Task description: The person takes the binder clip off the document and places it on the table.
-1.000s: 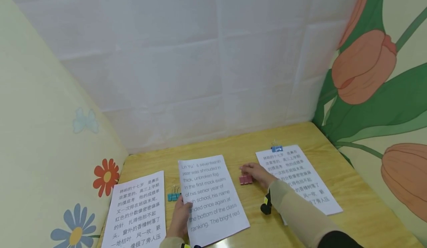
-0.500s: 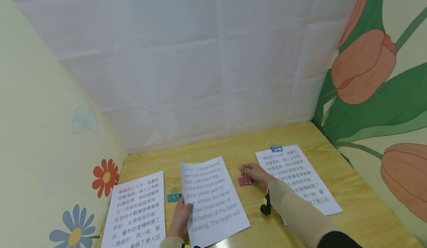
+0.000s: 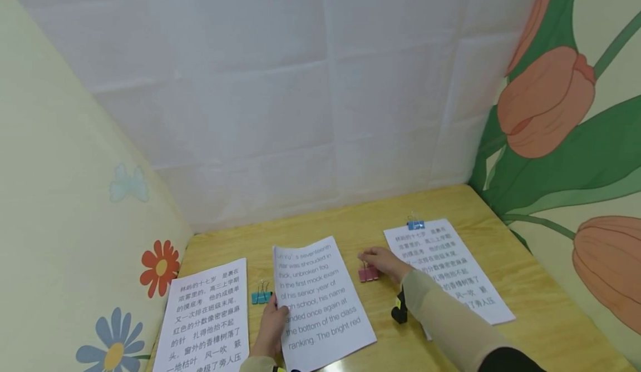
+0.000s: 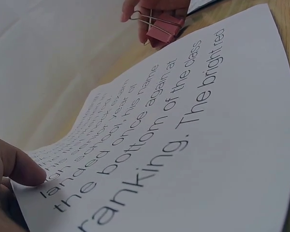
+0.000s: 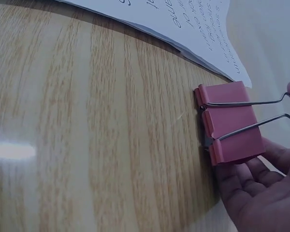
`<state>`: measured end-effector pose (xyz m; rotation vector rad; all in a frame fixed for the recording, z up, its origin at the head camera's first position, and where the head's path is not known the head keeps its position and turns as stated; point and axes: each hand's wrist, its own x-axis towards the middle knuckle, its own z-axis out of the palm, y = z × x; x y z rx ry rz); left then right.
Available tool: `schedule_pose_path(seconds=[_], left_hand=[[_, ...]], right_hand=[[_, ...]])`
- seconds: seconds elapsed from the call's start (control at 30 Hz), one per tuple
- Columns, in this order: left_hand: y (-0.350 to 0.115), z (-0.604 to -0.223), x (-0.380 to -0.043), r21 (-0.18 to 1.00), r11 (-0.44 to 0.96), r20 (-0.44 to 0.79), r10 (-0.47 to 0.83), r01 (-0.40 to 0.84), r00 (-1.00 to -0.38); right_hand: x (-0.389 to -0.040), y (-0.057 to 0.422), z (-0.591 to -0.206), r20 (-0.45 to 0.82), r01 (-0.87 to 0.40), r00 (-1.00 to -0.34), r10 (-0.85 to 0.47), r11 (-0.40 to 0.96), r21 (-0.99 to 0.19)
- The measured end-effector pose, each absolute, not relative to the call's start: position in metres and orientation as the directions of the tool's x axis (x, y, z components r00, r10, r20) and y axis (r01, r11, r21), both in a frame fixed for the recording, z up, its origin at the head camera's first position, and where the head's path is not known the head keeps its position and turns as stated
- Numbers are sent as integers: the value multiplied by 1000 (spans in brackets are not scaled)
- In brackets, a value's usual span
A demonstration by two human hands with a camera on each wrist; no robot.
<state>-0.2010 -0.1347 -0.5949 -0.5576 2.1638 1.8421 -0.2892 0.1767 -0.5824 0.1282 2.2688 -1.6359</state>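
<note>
My left hand (image 3: 271, 327) pinches the left edge of a stack of paper with English print (image 3: 328, 327), thumb on top and fingers beneath. The stack's far left part bows upward. In the left wrist view the thumb (image 4: 26, 169) presses near the printed lines. Right of the stack, my right hand (image 3: 386, 262) holds a pink binder clip (image 3: 369, 274) low over the table. Seen from the right wrist, a fingertip touches the end of the clip's wire handles, and the other fingers (image 5: 258, 186) curl beside and behind the pink body (image 5: 234, 121).
A sheet with Chinese print (image 3: 205, 316) lies at the left, a teal binder clip (image 3: 261, 297) between it and the English stack. At the right, more Chinese-printed paper (image 3: 445, 249) carries a blue binder clip (image 3: 415, 225) on its top edge. A white sheet hangs behind the table (image 3: 310, 222).
The English stack's far left corner has shifted a little to the right and its left side bows more. Both hands stay nearly where they were, the right one still holding the pink binder clip.
</note>
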Motion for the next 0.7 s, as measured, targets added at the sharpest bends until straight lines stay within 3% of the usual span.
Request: schedule_pose_path(seconds=[0.7], left_hand=[[-133, -594, -202, 860, 132, -467, -184, -493, -865]], right_hand=[[-294, 179, -585, -335, 282, -936, -111, 338, -898]])
